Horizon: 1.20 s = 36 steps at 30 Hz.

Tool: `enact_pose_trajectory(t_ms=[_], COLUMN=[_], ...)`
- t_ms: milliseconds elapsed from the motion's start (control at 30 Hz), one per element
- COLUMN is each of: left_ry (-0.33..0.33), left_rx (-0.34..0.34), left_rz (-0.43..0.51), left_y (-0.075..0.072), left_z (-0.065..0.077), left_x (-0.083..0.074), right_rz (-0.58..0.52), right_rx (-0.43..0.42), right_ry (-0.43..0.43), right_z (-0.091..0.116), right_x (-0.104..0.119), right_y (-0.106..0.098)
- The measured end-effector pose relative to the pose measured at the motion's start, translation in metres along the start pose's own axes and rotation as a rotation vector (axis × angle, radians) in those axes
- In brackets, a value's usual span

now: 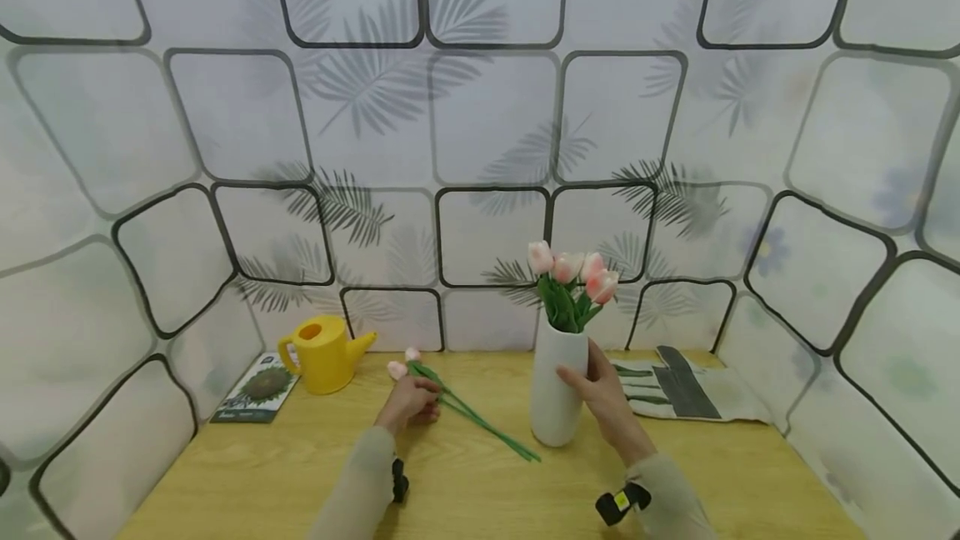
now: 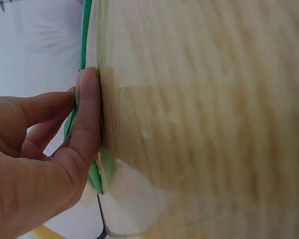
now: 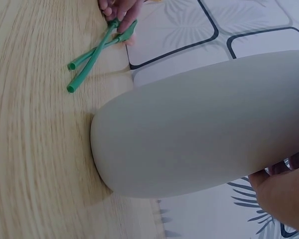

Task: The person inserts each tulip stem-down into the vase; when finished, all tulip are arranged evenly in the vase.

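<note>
Lower centre, the left hand (image 1: pixel 411 402) pinches tulip stems (image 1: pixel 487 423); lower right, the right hand (image 1: pixel 606 397) grips the vase (image 1: pixel 555 398), where an uneven pull could topple it!

Soft light — blurry tabletop (image 2: pixel 229 109) in left wrist view.

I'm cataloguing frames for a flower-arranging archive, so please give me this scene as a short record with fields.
Left hand: pinches two loose tulips by their green stems
Right hand: grips the white vase
Vase stance: upright on the wooden table
Vase contents: pink-and-white blooms, at least four
Left side: yellow watering can, beside a card with a flower picture
Right side: flat cloth-like item with a dark band
</note>
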<state>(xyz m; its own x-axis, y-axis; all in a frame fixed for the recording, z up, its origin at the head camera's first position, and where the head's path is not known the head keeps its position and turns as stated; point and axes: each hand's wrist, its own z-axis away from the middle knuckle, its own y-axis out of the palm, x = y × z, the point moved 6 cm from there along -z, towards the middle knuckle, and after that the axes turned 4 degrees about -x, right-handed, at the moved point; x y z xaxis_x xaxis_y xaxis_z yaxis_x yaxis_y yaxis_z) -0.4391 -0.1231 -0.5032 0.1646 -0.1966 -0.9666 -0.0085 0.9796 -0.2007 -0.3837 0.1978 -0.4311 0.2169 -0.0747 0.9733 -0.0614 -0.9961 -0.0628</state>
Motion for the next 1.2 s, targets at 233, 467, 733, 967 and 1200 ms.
enact_pose_trajectory(t_ms=[233,467,733,967,1200], left_ry=[0.015,0.023,0.051,0.103,0.144], left_rx=[-0.021,-0.063,-0.221,-0.289,-0.301], left_rz=[0.048,0.112,0.157,0.289,0.434], left_y=[-0.002,-0.003,-0.011,-0.016,-0.016], left_z=[0.004,0.006,0.005,0.009,0.017], left_x=[0.006,0.009,0.003,-0.011,-0.034], right_rz=[0.012,0.001,-0.003,0.003,-0.006], right_rx=[-0.007,0.002,-0.004,0.004,0.021], right_ry=[0.02,0.009,0.002,0.008,0.007], right_z=[0.001,0.002,0.003,0.0,-0.001], right_x=[-0.007,-0.005,-0.002,-0.002,0.0], right_y=[-0.001,-0.001,-0.002,0.0,0.0])
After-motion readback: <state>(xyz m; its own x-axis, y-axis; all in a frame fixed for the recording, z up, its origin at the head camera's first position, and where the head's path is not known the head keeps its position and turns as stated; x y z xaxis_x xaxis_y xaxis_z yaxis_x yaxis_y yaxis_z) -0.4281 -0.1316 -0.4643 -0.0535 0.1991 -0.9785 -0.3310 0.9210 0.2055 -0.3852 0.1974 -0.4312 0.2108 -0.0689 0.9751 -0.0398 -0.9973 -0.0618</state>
